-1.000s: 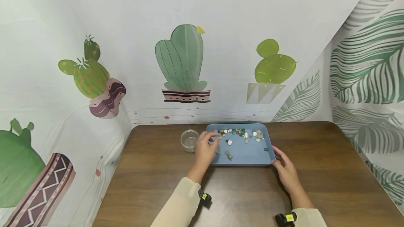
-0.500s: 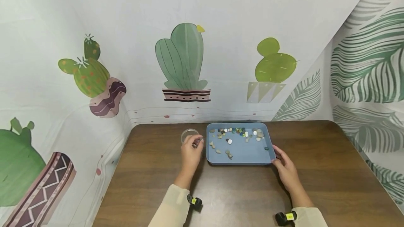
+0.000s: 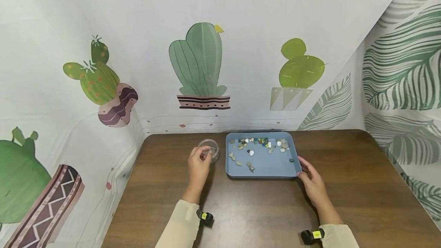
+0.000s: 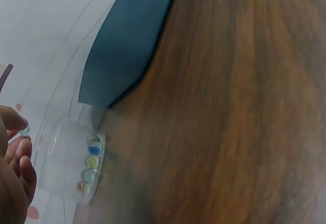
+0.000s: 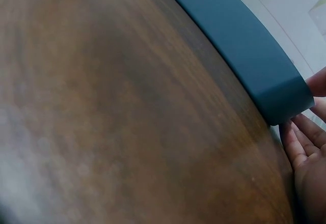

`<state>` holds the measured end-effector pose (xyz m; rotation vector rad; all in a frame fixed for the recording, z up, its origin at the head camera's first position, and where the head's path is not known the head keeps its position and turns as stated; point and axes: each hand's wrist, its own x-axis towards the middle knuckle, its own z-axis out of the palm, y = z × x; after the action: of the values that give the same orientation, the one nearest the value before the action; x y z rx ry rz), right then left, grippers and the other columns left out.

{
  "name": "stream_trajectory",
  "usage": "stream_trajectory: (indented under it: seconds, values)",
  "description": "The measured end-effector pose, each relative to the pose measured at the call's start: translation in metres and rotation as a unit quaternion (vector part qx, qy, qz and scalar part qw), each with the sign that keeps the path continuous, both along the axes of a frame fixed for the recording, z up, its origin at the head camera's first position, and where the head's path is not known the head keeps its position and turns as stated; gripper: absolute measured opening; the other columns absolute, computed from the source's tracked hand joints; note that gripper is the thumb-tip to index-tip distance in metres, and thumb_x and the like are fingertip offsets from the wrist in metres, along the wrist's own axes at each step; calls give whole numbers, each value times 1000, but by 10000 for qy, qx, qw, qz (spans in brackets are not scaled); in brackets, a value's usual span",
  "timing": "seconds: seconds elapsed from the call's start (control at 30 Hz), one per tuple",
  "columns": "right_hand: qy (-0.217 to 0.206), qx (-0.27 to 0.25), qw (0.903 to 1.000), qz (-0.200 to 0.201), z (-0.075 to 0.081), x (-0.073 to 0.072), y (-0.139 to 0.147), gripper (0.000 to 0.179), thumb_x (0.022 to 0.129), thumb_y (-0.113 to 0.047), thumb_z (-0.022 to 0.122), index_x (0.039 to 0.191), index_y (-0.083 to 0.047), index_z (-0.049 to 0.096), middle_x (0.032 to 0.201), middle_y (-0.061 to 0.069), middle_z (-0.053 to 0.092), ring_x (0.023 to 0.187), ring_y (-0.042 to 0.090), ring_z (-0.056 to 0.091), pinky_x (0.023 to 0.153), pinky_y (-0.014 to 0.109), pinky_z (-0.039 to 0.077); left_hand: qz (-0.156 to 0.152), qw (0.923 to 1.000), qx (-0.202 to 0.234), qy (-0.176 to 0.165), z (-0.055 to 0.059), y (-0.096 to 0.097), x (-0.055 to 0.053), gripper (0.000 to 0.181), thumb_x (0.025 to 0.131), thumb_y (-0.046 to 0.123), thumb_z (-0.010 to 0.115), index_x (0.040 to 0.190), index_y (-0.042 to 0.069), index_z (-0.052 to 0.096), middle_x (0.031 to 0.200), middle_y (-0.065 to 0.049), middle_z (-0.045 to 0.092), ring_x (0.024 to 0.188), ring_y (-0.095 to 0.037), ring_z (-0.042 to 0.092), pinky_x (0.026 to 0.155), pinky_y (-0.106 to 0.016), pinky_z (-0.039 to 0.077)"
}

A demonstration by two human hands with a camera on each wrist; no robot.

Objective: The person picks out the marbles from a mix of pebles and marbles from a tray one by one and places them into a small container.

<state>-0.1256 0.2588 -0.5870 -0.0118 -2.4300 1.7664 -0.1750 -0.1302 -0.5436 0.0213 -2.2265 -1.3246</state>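
My left hand (image 3: 198,167) is at the near-left side of a clear round jar (image 3: 215,154), its fingertips over the rim. Between thumb and finger it pinches a small clear glass marble (image 4: 25,130), seen in the left wrist view. Several coloured marbles (image 4: 91,162) lie on the jar's bottom. At the blue tray's (image 3: 272,167) near right corner, my right hand (image 3: 314,187) holds the edge, thumb at the rim and fingers underneath or beside it; the right wrist view shows this corner (image 5: 290,102) in its grasp.
In the tray, pebbles and marbles (image 3: 263,141) line the far side. Tan stones or shells (image 3: 250,167) lie at its near left, and a dark green piece (image 3: 291,160) near the right wall. A printed cloth (image 3: 248,49) hangs behind the wooden table (image 3: 255,209).
My left hand has moved left from over the tray to the jar, carrying the marble. My right hand has stayed at the tray's corner.
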Motion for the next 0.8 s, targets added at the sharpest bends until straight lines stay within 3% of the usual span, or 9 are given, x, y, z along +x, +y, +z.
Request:
stream_trajectory:
  seconds: [0.27, 0.5, 0.8]
  values:
    - [-153, 15, 9999, -33, 3, -1, -1, 52, 102, -4, 50, 153, -8, 42, 152, 23, 46, 121, -5, 47, 92, 0, 39, 186, 9997, -27, -168, 2, -10, -2, 13, 87, 4, 74, 99, 6, 75, 97, -7, 68, 66, -8, 52, 54, -17, 45]
    - [-171, 163, 9997, -26, 0, -2, 1, 51, 103, -6, 49, 153, -11, 42, 152, 22, 46, 119, -9, 46, 91, 0, 39, 339, 9993, -57, -164, 3, -16, -1, 14, 88, 3, 73, 102, 4, 75, 101, -9, 67, 71, -11, 56, 59, -17, 48]
    - [-164, 148, 9997, -44, -3, -1, 1, 52, 102, -4, 49, 153, -11, 43, 151, 22, 47, 118, -11, 46, 91, 0, 40, 536, 9972, 413, -312, 3, -18, 3, 18, 97, 13, 63, 110, 3, 72, 108, -9, 59, 76, -9, 53, 63, -15, 46]
